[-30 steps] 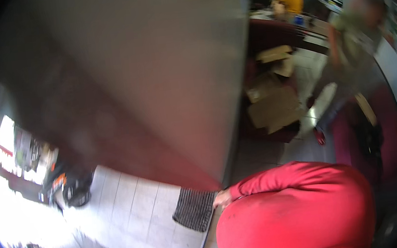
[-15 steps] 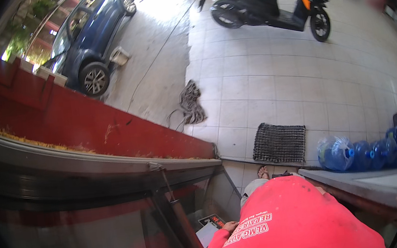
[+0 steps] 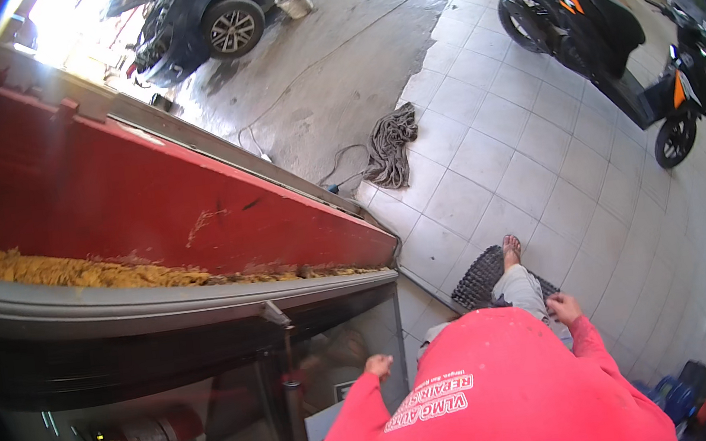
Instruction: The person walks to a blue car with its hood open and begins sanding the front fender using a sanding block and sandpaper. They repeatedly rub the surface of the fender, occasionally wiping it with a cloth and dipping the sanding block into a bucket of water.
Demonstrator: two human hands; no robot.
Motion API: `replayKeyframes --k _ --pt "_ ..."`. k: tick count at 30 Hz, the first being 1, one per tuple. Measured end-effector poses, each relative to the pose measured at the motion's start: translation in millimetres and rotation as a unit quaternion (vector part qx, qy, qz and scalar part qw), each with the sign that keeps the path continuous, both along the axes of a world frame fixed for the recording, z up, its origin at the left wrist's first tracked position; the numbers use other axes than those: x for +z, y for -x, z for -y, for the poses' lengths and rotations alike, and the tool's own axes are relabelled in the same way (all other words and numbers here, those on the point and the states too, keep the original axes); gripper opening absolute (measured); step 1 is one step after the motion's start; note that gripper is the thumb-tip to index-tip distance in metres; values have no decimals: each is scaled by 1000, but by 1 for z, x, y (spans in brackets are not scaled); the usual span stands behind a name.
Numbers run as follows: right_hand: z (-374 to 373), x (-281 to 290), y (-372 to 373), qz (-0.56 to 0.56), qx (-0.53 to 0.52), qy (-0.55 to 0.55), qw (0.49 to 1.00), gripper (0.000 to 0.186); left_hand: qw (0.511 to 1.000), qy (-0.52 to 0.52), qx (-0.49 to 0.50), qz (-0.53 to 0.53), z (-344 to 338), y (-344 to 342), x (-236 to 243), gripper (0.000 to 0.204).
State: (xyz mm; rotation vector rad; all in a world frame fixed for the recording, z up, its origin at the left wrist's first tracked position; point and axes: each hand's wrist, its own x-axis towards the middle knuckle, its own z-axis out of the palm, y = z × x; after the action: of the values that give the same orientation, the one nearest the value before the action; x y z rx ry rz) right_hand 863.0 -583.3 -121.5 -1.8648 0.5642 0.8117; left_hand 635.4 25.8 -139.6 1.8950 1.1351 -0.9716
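Observation:
My left hand (image 3: 378, 366) hangs in front of my red sleeve, beside the glass door panel (image 3: 333, 353). Its fingers look curled in, and I see nothing in them. On the other side, my right hand (image 3: 565, 308) is held out over the edge of the dark woven doormat (image 3: 475, 281), with loosely bent fingers and nothing in its grasp. One sandalled foot (image 3: 511, 248) is forward at the mat's far edge. The other foot is hidden by my red shirt (image 3: 511, 385).
A red low wall (image 3: 134, 206) runs along the left. Ahead lie a crumpled grey cloth (image 3: 391, 146) and a cable on the floor. A black and orange scooter (image 3: 584, 29) stands right; a dark car (image 3: 201, 29) and white bucket (image 3: 293, 2) are beyond. Blue bottles (image 3: 674, 397) sit lower right.
I have stepped forward onto the mat and the view has turned left. My left hand has come away from the door area, and my right hand has come into view.

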Motion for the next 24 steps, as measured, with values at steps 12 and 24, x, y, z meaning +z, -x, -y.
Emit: replayKeyframes --k 12,24 --pt "-75 163 -413 81 435 0 897 48 956 -35 -134 259 151 -362 60 46" --pt "-96 -27 -622 62 462 101 879 45 994 104 25 -13 102 -562 -12 42"
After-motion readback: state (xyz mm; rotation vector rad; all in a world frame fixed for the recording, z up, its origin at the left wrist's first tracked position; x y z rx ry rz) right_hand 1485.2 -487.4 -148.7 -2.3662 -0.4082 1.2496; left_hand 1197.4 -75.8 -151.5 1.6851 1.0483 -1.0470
